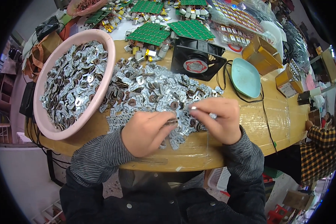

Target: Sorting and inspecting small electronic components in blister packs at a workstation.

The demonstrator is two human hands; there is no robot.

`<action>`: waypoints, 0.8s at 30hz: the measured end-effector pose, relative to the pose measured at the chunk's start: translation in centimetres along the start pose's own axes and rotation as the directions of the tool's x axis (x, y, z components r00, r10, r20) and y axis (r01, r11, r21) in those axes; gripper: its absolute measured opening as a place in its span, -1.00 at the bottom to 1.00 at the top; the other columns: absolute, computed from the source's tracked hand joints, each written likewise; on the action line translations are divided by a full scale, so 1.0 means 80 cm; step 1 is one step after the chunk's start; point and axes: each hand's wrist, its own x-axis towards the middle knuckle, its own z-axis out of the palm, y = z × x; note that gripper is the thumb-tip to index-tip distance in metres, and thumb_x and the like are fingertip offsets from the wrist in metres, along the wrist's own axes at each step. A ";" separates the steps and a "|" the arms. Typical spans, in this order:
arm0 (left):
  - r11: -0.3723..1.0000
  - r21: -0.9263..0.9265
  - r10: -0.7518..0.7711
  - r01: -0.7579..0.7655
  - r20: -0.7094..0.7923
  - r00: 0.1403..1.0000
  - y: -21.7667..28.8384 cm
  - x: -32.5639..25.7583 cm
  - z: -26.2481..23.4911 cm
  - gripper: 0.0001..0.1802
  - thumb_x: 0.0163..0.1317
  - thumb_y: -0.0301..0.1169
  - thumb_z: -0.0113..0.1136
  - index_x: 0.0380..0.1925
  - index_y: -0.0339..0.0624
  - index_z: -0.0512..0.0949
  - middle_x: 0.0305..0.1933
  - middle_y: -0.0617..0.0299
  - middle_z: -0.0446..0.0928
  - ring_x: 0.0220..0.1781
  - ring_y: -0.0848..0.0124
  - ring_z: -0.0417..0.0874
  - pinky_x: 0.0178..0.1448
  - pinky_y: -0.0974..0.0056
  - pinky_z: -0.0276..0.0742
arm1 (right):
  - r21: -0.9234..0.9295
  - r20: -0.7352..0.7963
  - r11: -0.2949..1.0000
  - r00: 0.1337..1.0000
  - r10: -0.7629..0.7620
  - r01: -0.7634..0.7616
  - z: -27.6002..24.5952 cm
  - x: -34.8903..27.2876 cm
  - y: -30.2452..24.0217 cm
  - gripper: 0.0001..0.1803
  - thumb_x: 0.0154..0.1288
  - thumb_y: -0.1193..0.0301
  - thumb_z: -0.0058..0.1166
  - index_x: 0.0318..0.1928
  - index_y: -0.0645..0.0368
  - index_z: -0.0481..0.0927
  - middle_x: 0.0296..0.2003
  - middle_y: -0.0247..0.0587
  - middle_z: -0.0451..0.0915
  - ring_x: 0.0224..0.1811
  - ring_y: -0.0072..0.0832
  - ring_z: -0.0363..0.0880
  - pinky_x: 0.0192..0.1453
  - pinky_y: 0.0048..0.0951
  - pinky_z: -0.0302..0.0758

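Observation:
My left hand (143, 133) is closed, pinching a short stack of small thin boards (170, 122) with brown edges between thumb and fingers. Just to the right, my right hand (223, 120) pinches with thumb and forefinger at a small whitish piece (193, 108), too blurred to name exactly. Both hands hover over the near side of a loose heap of small silver-grey boards (149, 84), many with round brown parts. Flat rows of similar boards (117, 121) lie left of my left hand.
A pink basin (110, 56) full of the same boards stands at left. Beyond the heap are a black fan (179, 61) and green circuit panels (147, 33) with wired components. A turquoise tray (246, 80), a cable and cardboard boxes (263, 56) sit at right. Another person's checkered sleeve (323, 136) shows far right.

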 end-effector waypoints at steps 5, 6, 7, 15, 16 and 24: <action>0.999 -0.035 0.037 -0.034 0.071 0.997 0.001 0.002 -0.004 -0.70 0.19 -0.56 0.30 -0.08 -0.43 0.55 -0.29 -0.09 0.66 -0.38 0.06 0.73 -0.31 0.18 0.62 | 0.140 0.207 0.986 0.971 -0.122 0.094 0.002 -0.005 -0.002 -0.79 0.14 0.65 0.30 -0.17 0.35 0.71 -0.36 -0.03 0.71 -0.38 -0.24 0.70 -0.30 -0.38 0.60; 0.999 -0.021 0.031 -0.028 0.118 0.993 0.002 0.002 -0.005 -0.66 0.19 -0.56 0.30 -0.03 -0.43 0.52 -0.28 -0.09 0.67 -0.37 0.05 0.73 -0.29 0.18 0.63 | 0.141 0.206 0.985 0.971 -0.123 0.095 0.004 -0.004 -0.001 -0.79 0.14 0.65 0.30 -0.17 0.35 0.71 -0.36 -0.03 0.71 -0.38 -0.24 0.70 -0.30 -0.38 0.60; 1.000 -0.005 0.020 -0.020 0.164 0.986 0.004 0.000 -0.006 -0.61 0.19 -0.55 0.29 0.02 -0.43 0.50 -0.26 -0.10 0.67 -0.36 0.05 0.73 -0.28 0.18 0.64 | 0.154 0.213 0.979 0.964 -0.162 0.130 0.005 -0.004 -0.001 -0.78 0.13 0.65 0.30 -0.16 0.34 0.70 -0.36 -0.03 0.70 -0.38 -0.23 0.70 -0.29 -0.37 0.60; 0.998 -0.056 -0.007 0.017 0.175 0.985 0.010 0.002 -0.006 -0.52 0.19 -0.55 0.29 0.12 -0.39 0.44 -0.18 -0.10 0.67 -0.25 0.04 0.75 -0.20 0.16 0.66 | 0.097 0.178 0.962 0.946 -0.270 0.256 0.011 -0.006 -0.012 -0.73 0.11 0.60 0.31 -0.14 0.29 0.63 -0.36 -0.11 0.68 -0.39 -0.20 0.68 -0.29 -0.33 0.62; 0.993 -0.115 -0.009 0.027 0.155 0.988 0.008 0.002 -0.005 -0.54 0.19 -0.56 0.29 0.10 -0.39 0.46 -0.17 -0.10 0.66 -0.24 0.03 0.75 -0.19 0.16 0.66 | 0.080 0.148 0.964 0.954 -0.262 0.252 0.011 -0.007 -0.012 -0.76 0.11 0.63 0.29 -0.15 0.32 0.65 -0.39 -0.10 0.67 -0.42 -0.22 0.68 -0.31 -0.35 0.60; 1.000 -0.003 0.024 -0.024 0.028 0.999 0.003 0.002 -0.004 -0.75 0.21 -0.58 0.25 -0.10 -0.40 0.57 -0.34 -0.02 0.66 -0.38 0.08 0.73 -0.30 0.19 0.62 | -0.066 0.031 0.987 0.989 -0.146 0.148 0.011 -0.013 -0.015 -0.80 0.10 0.71 0.22 -0.21 0.35 0.66 -0.42 -0.08 0.67 -0.48 -0.30 0.68 -0.38 -0.41 0.58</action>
